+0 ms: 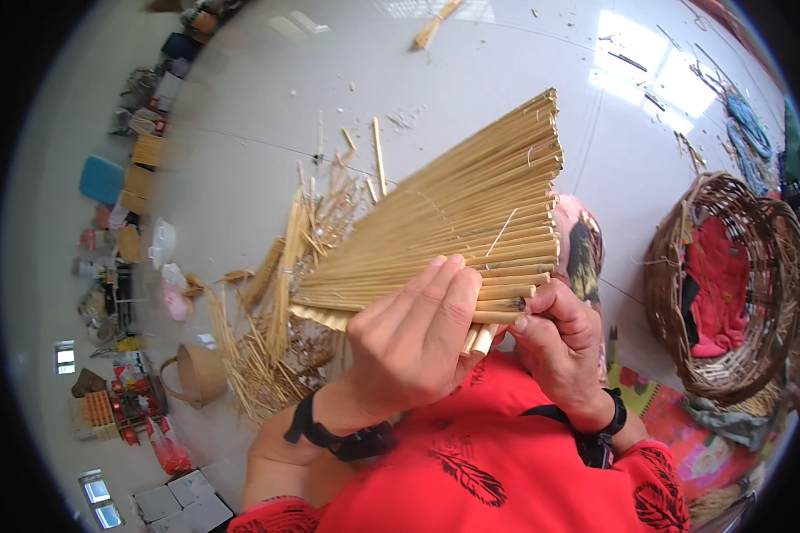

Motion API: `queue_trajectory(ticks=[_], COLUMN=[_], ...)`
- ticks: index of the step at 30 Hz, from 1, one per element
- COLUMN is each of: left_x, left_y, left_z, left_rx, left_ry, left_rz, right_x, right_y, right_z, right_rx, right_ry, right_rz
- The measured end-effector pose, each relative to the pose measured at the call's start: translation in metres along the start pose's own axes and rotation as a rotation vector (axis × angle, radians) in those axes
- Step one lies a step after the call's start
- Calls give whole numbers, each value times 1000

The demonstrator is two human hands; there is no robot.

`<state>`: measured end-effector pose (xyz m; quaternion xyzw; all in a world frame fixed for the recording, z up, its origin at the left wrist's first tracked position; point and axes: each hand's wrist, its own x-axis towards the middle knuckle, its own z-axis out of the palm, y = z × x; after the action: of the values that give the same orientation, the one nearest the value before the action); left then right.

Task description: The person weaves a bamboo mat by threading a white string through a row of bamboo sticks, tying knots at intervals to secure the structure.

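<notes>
A fan-shaped mat of dry straw stalks [471, 209], laid side by side, stands tilted in front of me. Thin pale thread seems to run across the stalks. My left hand [413, 333] is closed over the mat's near edge, fingers lying along the lowest stalks, thumb hidden. At the right end of that edge, my right hand [560, 342] pinches the stalk tips between thumb and bent fingers. A few stalk ends stick out below, between the two hands. Black straps circle both wrists.
Loose straw [280, 346] lies heaped on the floor at left, beside a round tan basket [200, 373]. To the right stands a wicker basket [667, 293] with red cloth [718, 284] inside. Blue cord [747, 129] lies far right; boxes [138, 182] line the left wall.
</notes>
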<state>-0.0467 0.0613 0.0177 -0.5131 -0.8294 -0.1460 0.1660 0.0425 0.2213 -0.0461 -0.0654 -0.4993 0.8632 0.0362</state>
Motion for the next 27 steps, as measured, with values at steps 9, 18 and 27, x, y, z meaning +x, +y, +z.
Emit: queue_trajectory(ticks=[9,18,27], left_x=[-11,-14,-16], left_y=[-16,-46,-61], left_z=[-5,-27,-28], left_rx=[-62,-156,-368], left_ry=[85,266,345], left_rz=[-285,-530,-607], right_x=[12,56,95], right_y=[19,-5,13], right_z=[15,48,73], right_rx=[-295,-193,-238], right_ry=[69,-5,-84], right_rz=[-279,-409,-584])
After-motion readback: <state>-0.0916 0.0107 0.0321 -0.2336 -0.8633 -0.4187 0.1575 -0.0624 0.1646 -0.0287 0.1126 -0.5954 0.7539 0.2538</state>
